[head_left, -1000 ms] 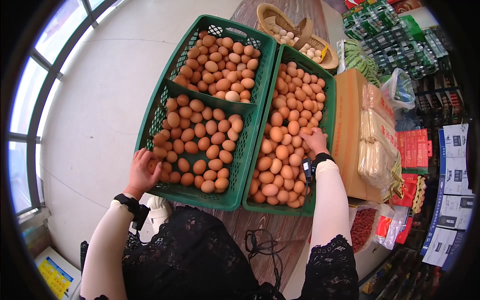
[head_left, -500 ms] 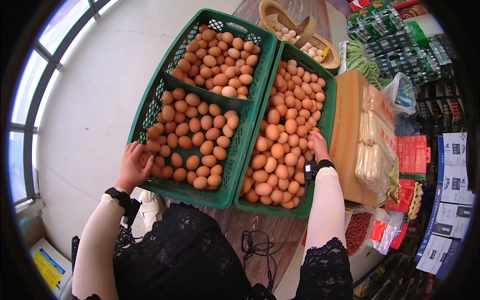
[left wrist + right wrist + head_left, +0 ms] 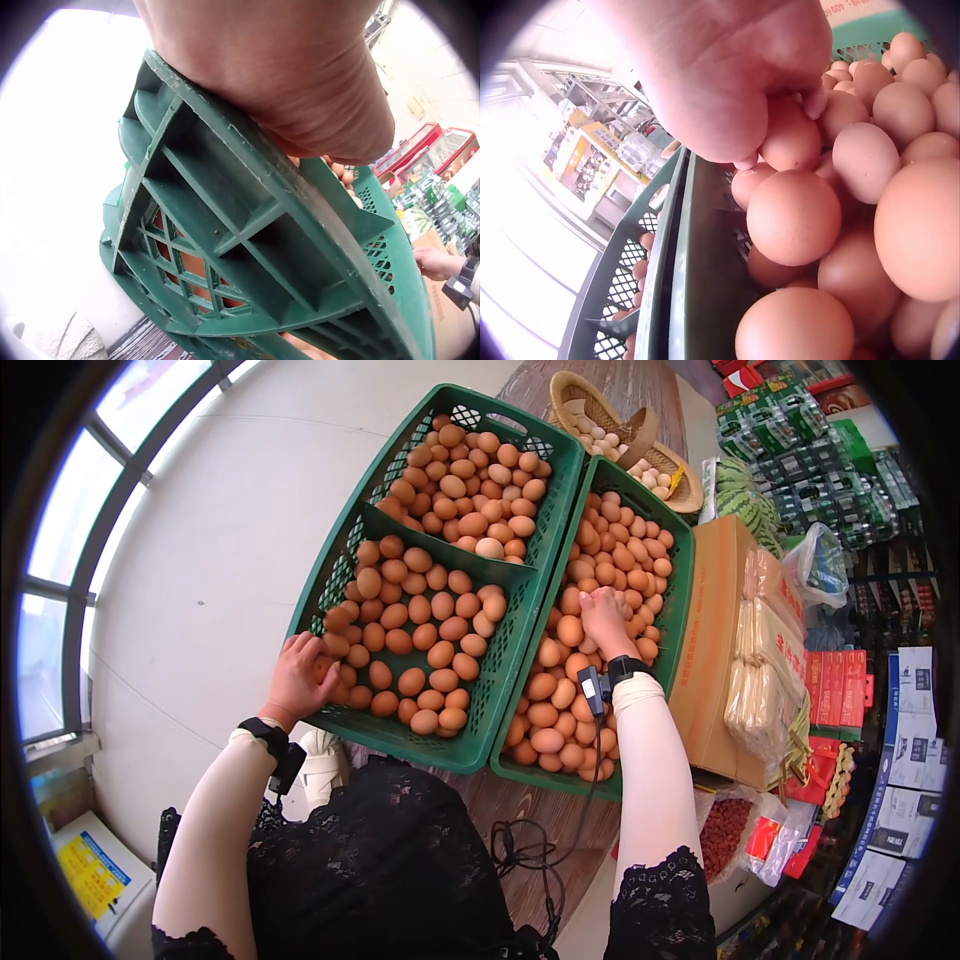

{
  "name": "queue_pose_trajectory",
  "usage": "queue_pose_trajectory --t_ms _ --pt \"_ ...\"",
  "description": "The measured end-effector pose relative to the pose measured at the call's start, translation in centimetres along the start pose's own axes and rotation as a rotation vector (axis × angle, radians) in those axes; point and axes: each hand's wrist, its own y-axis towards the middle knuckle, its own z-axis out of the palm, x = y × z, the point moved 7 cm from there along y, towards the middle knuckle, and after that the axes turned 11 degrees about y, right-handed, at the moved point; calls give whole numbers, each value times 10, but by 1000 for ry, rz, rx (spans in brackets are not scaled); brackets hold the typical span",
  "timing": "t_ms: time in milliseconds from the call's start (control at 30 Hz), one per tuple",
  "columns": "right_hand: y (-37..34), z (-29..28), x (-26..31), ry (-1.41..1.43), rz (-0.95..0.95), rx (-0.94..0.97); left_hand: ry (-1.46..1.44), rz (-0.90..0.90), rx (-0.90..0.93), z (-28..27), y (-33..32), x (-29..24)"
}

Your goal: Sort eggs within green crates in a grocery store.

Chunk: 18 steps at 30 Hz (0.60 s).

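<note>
My left hand [image 3: 297, 678] bends over the near left corner of the wide green crate [image 3: 440, 758], fingers and thumb around a brown egg [image 3: 323, 668]. In the left wrist view the heel of that hand lies over the crate's rim [image 3: 247, 154], and its fingertips are hidden. Over the narrower green crate [image 3: 682, 595], heaped with brown eggs, my right hand [image 3: 606, 622] reaches down near the left wall. Its thumb and fingers pinch an egg [image 3: 791, 142] in the right wrist view, with more eggs [image 3: 795, 217] below and beside it.
A divider [image 3: 440, 543] splits the wide crate into two egg-filled parts. Beyond stands a wicker basket [image 3: 690, 490] of pale eggs. A cardboard box [image 3: 705, 660] with packaged bags [image 3: 765, 670] borders the narrow crate. A black cable [image 3: 525, 850] trails from the right wrist camera.
My right hand has moved left and farther in across the narrow crate, from its right side toward its left wall. My left hand stays at the wide crate's corner.
</note>
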Motion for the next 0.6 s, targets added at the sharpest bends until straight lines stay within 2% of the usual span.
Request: queue_pose_trajectory --t_ms 100,133,200,267,333,367,400,467,600 --pt "7 -7 -5 -214 76 59 -50 14 -9 -2 -1 3" --pt "6 -5 17 -198 58 79 -67 24 -26 -2 0 3" --pt "1 -29 70 -113 -62 -19 -70 7 -14 -3 0 3" --pt "-11 -15 138 354 -30 188 -51 3 17 -5 1 3" --pt "-46 24 206 577 92 645 -47 -3 20 -4 1 3" --pt "-64 52 224 555 91 791 -46 5 16 -5 1 3" --pt "-84 81 234 527 91 936 -43 -5 21 -5 -1 4" --pt "-113 128 245 73 -285 998 -46 10 6 -5 0 4" --pt "-165 168 230 -452 -78 1362 -60 -19 23 -5 0 8"
